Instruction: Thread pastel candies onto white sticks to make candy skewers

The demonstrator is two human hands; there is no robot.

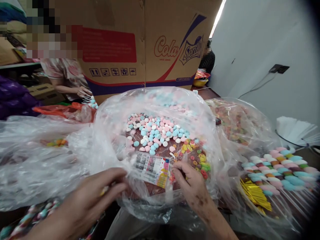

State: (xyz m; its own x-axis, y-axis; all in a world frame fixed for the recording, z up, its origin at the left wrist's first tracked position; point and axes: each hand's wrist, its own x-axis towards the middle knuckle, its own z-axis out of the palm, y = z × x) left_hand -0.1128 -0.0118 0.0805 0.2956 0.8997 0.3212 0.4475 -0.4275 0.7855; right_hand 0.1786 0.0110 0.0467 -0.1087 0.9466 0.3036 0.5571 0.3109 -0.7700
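A small clear packet with printed codes and coloured dots (151, 169) lies flat inside the front of a big clear plastic bag (107, 133). My right hand (191, 181) has thumb and forefinger closed at the packet's right edge. At the bag's front left is my left hand (100, 191), slightly blurred, its thumb and fingers apart with a dark gap between them. Behind the packet are loose pink, white and blue candies (156, 131). Small yellow, green and red ring-shaped candies (197, 158) lie beside my right hand.
A tall Cola carton (145, 46) stands behind the bag. On the right are marshmallow skewers (282, 168), gold twist ties (256, 195) and another bag of candies (237, 120). Crumpled plastic (42, 166) spreads over the left. A person (65, 76) holds white sticks at the back left.
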